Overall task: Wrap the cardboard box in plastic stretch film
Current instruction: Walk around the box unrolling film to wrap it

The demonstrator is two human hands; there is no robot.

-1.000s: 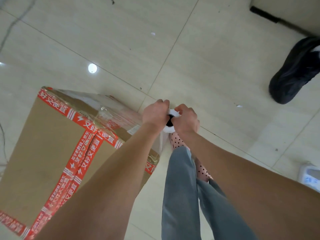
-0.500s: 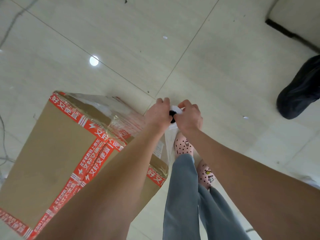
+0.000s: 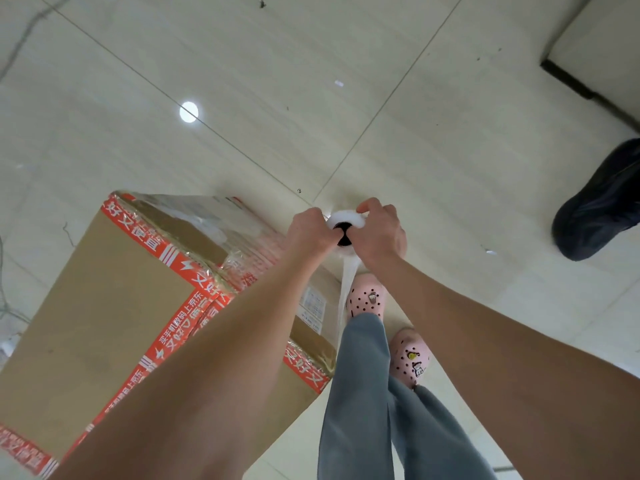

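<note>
A tall cardboard box [image 3: 104,306] sealed with red printed tape stands on the tiled floor at the lower left. Clear stretch film [image 3: 214,230] clings to its far side. My left hand [image 3: 310,230] and my right hand [image 3: 379,230] both grip a white roll of stretch film [image 3: 346,221], held upright off the box's right corner, its dark core showing between my thumbs. A strip of film [image 3: 346,289] hangs from the roll down beside the box's right face, which bears a white label.
My legs in grey trousers [image 3: 363,393] and pink clogs [image 3: 367,299] stand just right of the box. Someone else's black shoe [image 3: 599,206] rests on the floor at the right. A dark wall base [image 3: 581,88] runs along the upper right. Cables [image 3: 7,299] lie at the far left.
My two hands with the roll have moved a little to the right, away from the box's corner. My feet have stepped forward, and both pink clogs now show.
</note>
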